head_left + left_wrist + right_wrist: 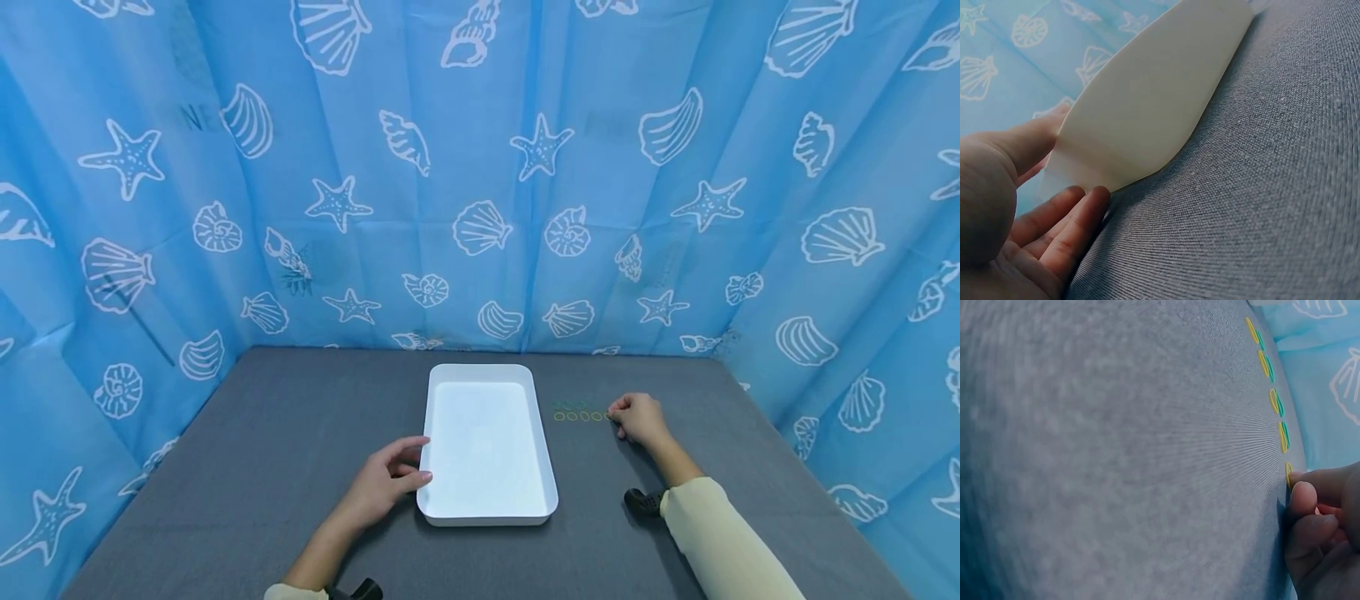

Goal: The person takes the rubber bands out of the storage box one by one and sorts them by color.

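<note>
A white rectangular tray [486, 454] stands on the grey cloth in the head view. At its left wall, my left hand [375, 490] holds the edge, with thumb and fingers on either side of the rim in the left wrist view. To the tray's right lies a row of several thin yellow rubber bands [572, 416], with green rubber bands [567, 406] in a row just behind. My right hand [642, 420] pinches at the rightmost yellow rubber band [1289, 475], low over the cloth. Its fingers hide part of that band and the right end of the green row.
The grey tablecloth [300, 433] covers the table. Blue curtains [450, 167] with white shell and starfish prints hang behind and at both sides. A black strap piece [643, 502] sits at the right wrist, another [366, 590] at the left.
</note>
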`<control>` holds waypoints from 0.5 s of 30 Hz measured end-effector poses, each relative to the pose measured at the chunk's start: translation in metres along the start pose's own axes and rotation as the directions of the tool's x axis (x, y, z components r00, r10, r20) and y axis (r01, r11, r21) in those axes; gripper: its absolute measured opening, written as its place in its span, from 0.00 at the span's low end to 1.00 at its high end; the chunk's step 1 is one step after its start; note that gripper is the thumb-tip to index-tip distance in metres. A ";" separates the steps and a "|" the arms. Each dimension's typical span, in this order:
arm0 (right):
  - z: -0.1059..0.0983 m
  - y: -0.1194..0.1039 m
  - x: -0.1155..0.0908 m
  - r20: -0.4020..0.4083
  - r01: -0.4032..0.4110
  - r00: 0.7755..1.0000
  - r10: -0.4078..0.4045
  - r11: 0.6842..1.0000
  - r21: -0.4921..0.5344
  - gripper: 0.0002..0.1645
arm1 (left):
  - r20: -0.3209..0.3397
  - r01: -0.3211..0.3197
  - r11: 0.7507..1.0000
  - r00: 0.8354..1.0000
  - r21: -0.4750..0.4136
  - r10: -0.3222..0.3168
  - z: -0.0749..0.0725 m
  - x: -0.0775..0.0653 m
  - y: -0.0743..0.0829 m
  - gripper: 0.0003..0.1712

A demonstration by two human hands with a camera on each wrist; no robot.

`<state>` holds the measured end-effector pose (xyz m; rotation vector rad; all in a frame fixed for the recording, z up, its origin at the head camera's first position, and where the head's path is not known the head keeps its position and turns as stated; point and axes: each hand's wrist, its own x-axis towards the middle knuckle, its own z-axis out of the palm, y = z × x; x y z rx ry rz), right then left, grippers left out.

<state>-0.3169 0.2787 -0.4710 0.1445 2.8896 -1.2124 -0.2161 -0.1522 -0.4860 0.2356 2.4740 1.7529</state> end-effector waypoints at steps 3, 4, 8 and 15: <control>0.000 0.001 0.001 -0.015 -0.011 1.000 0.011 1.000 0.022 0.07 | -0.004 0.001 1.000 1.000 -0.007 -0.001 0.000 0.002 -0.001 0.34; 0.000 0.002 0.001 -0.020 -0.014 1.000 0.015 0.999 0.031 0.07 | -0.004 0.001 1.000 1.000 -0.013 -0.001 0.000 0.002 -0.002 0.35; 0.001 0.003 -0.003 -0.036 -0.015 0.999 0.018 0.997 0.072 0.06 | 0.003 0.001 0.999 1.000 -0.039 -0.001 -0.001 0.002 -0.003 0.41; -0.008 0.001 -0.020 -0.057 -0.004 0.998 0.009 0.995 0.100 0.09 | 0.022 -0.005 1.000 1.000 -0.019 0.006 -0.004 0.000 0.001 0.39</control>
